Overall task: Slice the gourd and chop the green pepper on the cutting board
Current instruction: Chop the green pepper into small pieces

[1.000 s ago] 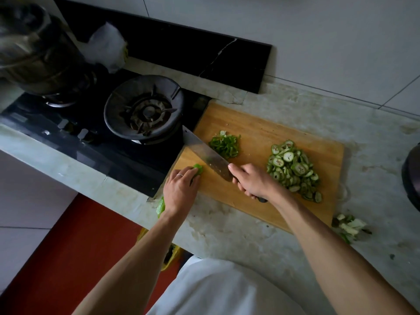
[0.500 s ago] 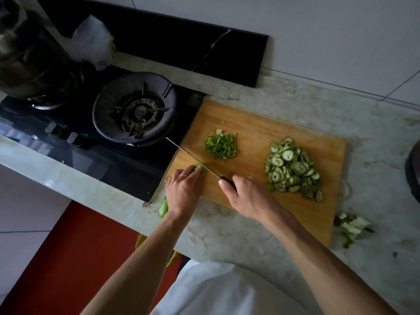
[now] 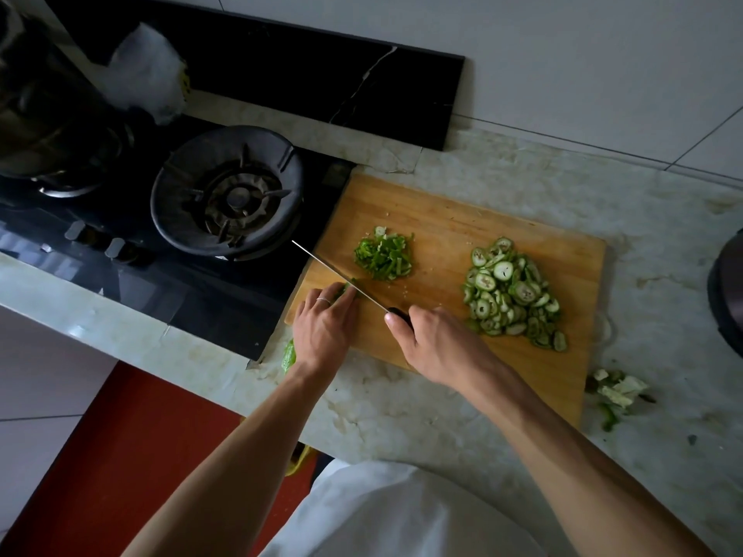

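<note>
**Pepper under the blade at the board's near-left corner**

The left hand (image 3: 323, 327), fingers curled, pins a long green pepper (image 3: 349, 289) whose axis runs from the surface edge up onto the rectangular wooden cutting board (image 3: 454, 219). Its tip lies just beyond the fingertips, touching the thin steel knife (image 3: 337, 271), which crosses it edge-on. The right hand (image 3: 436, 343) is closed around the dark handle. Further right lie chopped pepper strips (image 3: 384, 259), then pale-centred gourd slices (image 3: 510, 291), clear of the cut.

Upper left: dark pot (image 3: 44, 110) on black stove (image 3: 120, 271). Empty burner (image 3: 229, 195) at centre left. Crumpled plastic bag (image 3: 148, 74) behind it. Scraps (image 3: 617, 389) on counter (image 3: 663, 243), lower right.
</note>
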